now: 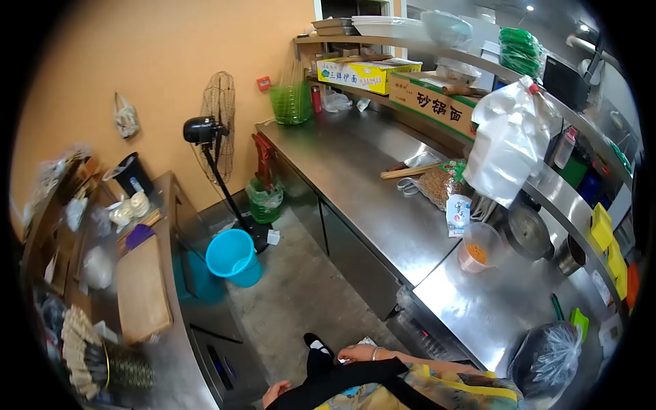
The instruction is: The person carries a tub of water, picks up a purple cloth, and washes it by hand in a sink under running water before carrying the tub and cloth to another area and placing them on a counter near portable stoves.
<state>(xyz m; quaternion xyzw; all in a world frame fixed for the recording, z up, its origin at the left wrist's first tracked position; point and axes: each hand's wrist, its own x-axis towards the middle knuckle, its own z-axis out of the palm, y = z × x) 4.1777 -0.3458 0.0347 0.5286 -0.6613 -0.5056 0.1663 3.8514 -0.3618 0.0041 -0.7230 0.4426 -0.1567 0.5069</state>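
At the bottom edge, my left hand point(275, 393) shows only in part, with loosely bent fingers and nothing visible in it. My right hand point(357, 352), with a bracelet at its wrist, hangs low in front of my body; its fingers are relaxed and no held object shows. A small white patterned thing point(367, 341) lies just behind the right hand, too small to make out. Beneath the hands are the grey floor point(294, 273) and a black shoe point(316, 339). Neither hand touches a counter.
A steel counter point(355, 184) on the right bears scissors point(408, 186), a bag of brown food point(439, 188) and a plastic tub point(477, 251). To the left, a cutting board point(143, 290) lies on another counter. A blue bucket point(234, 258) and standing fan point(217, 137) occupy the floor.
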